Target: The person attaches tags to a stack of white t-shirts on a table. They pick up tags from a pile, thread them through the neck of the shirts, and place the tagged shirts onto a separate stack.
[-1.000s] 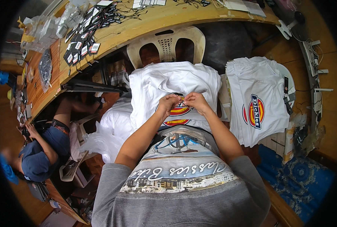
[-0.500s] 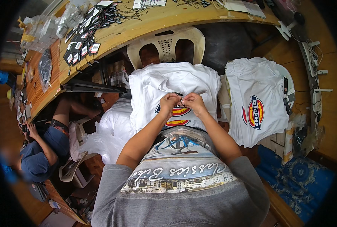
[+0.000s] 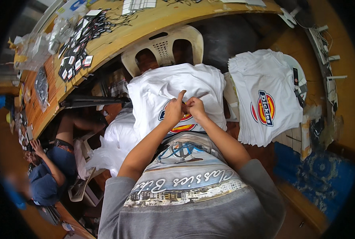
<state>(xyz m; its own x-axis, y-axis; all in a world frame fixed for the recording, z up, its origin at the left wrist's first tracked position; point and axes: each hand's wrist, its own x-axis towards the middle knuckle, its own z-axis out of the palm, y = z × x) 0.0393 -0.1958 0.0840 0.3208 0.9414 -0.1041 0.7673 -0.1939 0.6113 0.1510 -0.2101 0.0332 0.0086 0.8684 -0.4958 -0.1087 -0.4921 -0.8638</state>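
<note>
Across my lap lies a pile of white T-shirts (image 3: 201,83) with a red, yellow and dark-blue printed emblem, and both hands meet above that print. My left hand (image 3: 173,112) has one digit stretched upward while its other fingers curl in. Touching its fingertips, my right hand (image 3: 196,107) is closed in a pinch. Whatever the fingers hold is small and mostly hidden between them. To the right sits a second stack of white T-shirts (image 3: 247,79) with the same emblem, and a black hang tag (image 3: 295,75) lies by its right edge.
A wooden table (image 3: 110,44) curves ahead and left, bearing a heap of black corded tags (image 3: 80,44) and plastic bags (image 3: 34,49). A beige plastic chair (image 3: 160,49) stands beyond the shirts. Left, another person (image 3: 52,171) sits near a white plastic bag (image 3: 110,153).
My left hand has turned, with a digit now pointing up; before, both hands pinched a small dark thing together. The whole view has shifted slightly.
</note>
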